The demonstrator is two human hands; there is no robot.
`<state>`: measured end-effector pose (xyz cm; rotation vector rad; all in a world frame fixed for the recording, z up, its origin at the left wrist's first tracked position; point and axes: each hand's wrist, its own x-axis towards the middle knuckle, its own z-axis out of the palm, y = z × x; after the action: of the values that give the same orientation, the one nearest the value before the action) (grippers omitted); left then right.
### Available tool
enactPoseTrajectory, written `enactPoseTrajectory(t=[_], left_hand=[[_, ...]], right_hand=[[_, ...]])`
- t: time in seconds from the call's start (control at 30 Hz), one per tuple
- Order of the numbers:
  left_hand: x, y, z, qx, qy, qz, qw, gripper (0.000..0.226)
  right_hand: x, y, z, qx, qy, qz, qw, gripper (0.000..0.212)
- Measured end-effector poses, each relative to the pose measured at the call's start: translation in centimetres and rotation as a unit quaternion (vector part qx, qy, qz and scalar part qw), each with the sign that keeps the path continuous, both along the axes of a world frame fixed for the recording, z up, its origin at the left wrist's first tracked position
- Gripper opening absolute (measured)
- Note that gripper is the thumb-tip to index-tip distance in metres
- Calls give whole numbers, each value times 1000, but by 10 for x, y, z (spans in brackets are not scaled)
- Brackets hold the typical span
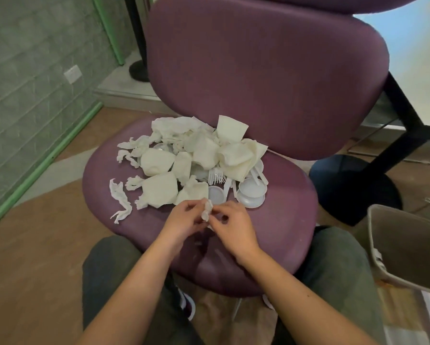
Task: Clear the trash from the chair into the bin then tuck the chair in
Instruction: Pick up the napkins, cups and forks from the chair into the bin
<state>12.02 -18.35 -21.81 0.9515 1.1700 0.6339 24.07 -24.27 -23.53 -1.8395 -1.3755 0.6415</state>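
A purple padded chair (pixel 271 200) faces me, its seat heaped with white trash (pixel 196 155): crumpled napkins, flattened paper cups, plastic forks (pixel 215 176) and round lids (pixel 252 192). Over the seat's front part my left hand (pixel 184 219) and my right hand (pixel 234 225) meet, and both pinch one small crumpled white napkin (pixel 206 210) between their fingertips. A grey bin (pixel 408 247) stands tilted at the right, beside my right knee; its inside looks dark.
A torn napkin strip (pixel 120 201) lies near the seat's left edge. A black table leg with a round base (pixel 358 185) stands behind the bin. A green-trimmed grey wall (pixel 35 95) runs along the left. My knees flank the seat.
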Motion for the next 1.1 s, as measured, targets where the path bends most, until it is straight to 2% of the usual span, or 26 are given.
enactPoseTrajectory(t=[0.17,0.3,0.37,0.47,0.53,0.63,0.73,0.8,0.87,0.93,1.0,1.03,1.1], left_hand=[[-22,15,-17,18,56,54,997,28],[-44,14,-26,73,134,95,984,9],[-51,12,-24,110,181,77,974,17],[-53,10,-20,125,220,39,967,26],[-49,8,-15,143,235,0,961,32],[-36,4,-9,142,196,-65,968,40],[-24,0,-5,144,192,-82,967,70],[-19,3,-8,143,213,-70,964,58],[-15,6,-5,119,177,-35,976,46],[-14,10,-1,44,62,29,997,36],[-13,13,9,-24,-49,93,994,23],[-13,16,11,-38,-64,120,990,19],[-14,24,14,-23,-16,148,989,16]], right_hand=[[-6,6,-7,-33,-35,-21,999,21],[-8,3,-17,-113,-170,59,977,35],[-7,1,-21,-122,-197,67,971,31],[-7,-4,-24,-84,-173,60,979,24],[-8,-7,-20,-35,-120,51,991,21],[-12,-4,-4,18,-20,25,999,19],[-14,6,12,63,59,-29,996,13],[-13,11,18,77,104,-62,990,11],[-13,16,22,69,129,-81,986,11],[-14,20,23,64,114,-68,989,6],[-17,22,21,61,65,-34,995,3],[-20,24,19,56,37,-16,998,8],[-24,30,17,51,-9,12,999,14]])
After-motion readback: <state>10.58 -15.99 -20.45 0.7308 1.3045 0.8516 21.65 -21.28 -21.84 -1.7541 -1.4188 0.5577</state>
